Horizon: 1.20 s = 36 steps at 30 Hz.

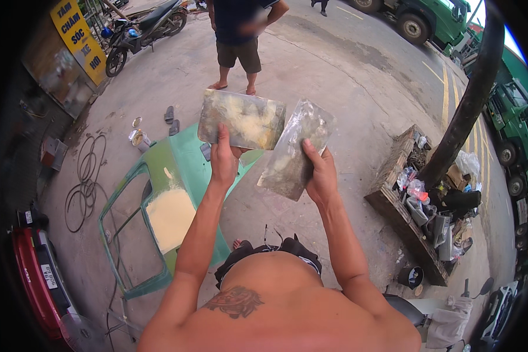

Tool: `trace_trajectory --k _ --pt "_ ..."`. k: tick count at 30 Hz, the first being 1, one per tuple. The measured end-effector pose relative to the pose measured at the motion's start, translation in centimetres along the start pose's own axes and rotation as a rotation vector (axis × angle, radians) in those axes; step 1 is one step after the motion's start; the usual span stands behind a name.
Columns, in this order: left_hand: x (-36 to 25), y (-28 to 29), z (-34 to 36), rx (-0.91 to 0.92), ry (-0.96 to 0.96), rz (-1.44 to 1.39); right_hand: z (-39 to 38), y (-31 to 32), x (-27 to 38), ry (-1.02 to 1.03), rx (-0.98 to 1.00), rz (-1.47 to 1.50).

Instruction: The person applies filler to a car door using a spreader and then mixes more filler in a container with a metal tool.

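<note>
In front of my chest I hold two thin rectangular plates, both stained with dried cream and grey putty. My left hand point(224, 161) grips the left putty-smeared plate point(246, 117), thumb on its face and fingers underneath. My right hand point(321, 176) is closed on the right putty-smeared plate point(293, 144), which tilts lengthwise toward me. The plates' inner edges meet or overlap slightly. Below my left forearm lies a green car door point(185, 154) with a window frame and a cream putty patch point(171, 218) on its panel.
An open tin point(137, 139) and dark slippers point(171, 117) lie beyond the door. A coiled hose point(88, 176) is at left, near a red car part point(32, 270). A person point(236, 47) stands ahead. A tree planter point(393, 193) full of clutter is at right; green trucks point(437, 29) line the road.
</note>
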<state>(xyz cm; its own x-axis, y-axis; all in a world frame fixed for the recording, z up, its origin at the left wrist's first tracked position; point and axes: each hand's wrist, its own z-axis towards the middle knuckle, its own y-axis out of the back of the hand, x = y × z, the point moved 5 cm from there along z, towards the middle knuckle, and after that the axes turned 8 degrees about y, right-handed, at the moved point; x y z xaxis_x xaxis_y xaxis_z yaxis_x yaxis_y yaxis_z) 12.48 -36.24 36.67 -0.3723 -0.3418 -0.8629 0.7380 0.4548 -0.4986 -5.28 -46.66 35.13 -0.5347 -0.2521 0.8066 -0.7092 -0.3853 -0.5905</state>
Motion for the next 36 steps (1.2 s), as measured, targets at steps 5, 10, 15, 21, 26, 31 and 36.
trace_trajectory --k 5,10,15,21,26,31,36 --pt "0.4 -1.3 -0.1 0.162 0.078 -0.033 -1.7 1.6 1.6 0.005 0.101 -0.301" --pt "0.5 -3.6 -0.8 0.270 0.152 0.016 -4.8 -1.1 1.1 0.092 0.306 -0.627" --pt "-0.6 -4.8 -1.9 0.229 0.105 -0.058 -4.8 -0.9 3.3 -0.062 0.270 -0.471" --pt "-1.8 -6.7 -1.0 0.256 0.174 -0.511 -4.9 -0.3 5.1 -0.107 0.353 -0.417" --pt "-1.5 -6.4 -1.4 0.083 0.232 -0.383 -5.9 -2.2 2.5 -0.131 0.398 -0.387" --pt "-1.9 -7.8 -2.0 -0.004 0.110 -0.389 -5.9 -2.5 2.6 -0.171 0.431 -0.355" --pt "-1.1 -7.5 -2.2 0.005 0.102 -0.406 -6.1 -3.5 3.0 -0.182 0.443 -0.332"
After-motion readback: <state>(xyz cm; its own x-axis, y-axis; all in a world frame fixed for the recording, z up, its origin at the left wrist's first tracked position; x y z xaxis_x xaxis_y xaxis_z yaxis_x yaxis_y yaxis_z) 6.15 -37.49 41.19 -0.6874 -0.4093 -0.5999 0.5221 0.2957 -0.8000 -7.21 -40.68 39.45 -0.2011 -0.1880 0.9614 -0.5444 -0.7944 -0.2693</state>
